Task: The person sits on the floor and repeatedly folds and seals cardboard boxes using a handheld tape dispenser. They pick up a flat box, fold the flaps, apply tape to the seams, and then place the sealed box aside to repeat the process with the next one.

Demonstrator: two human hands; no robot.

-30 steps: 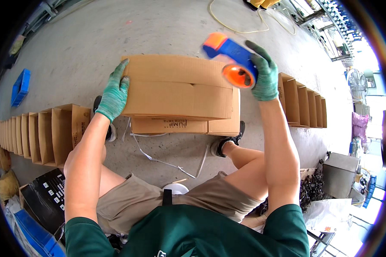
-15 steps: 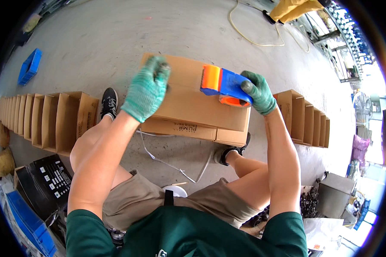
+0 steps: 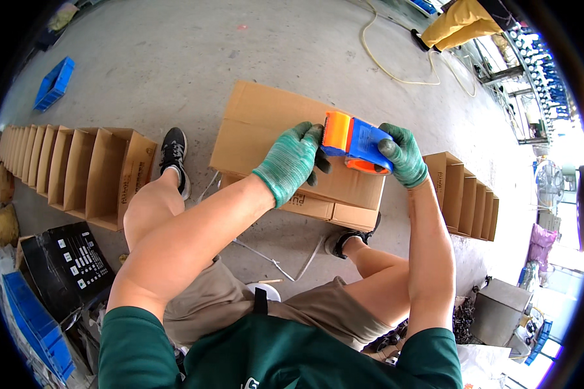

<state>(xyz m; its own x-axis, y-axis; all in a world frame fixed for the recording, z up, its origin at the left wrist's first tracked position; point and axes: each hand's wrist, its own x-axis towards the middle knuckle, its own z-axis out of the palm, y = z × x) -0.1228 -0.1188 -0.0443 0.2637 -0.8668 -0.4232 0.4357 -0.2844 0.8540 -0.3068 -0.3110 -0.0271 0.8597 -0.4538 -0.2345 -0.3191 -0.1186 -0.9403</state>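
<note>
A blue and orange tape dispenser (image 3: 368,144) is in my right hand (image 3: 405,156), which wraps round its back end above a cardboard box (image 3: 253,117). My left hand (image 3: 291,160) is at the dispenser's orange front, thumb and forefinger drawn together there, other fingers curled below. What they pinch, if anything, is too small to make out. Both hands wear green knitted gloves with dark fingertips. Between my feet lies the box, its broad brown top facing up and a printed side toward me. My left forearm and hand cover part of its near left side.
Rows of open cardboard boxes stand at left (image 3: 97,168) and right (image 3: 457,194). White strapping (image 3: 276,262) lies on the floor before me. A blue crate (image 3: 54,84) is far left, a black carton (image 3: 68,262) near left. Another person's yellow-clad legs (image 3: 464,26) show far right.
My left hand has moved right and nearer, from the box's left part to the dispenser's front. The dispenser and my right hand have shifted slightly right within the view.
</note>
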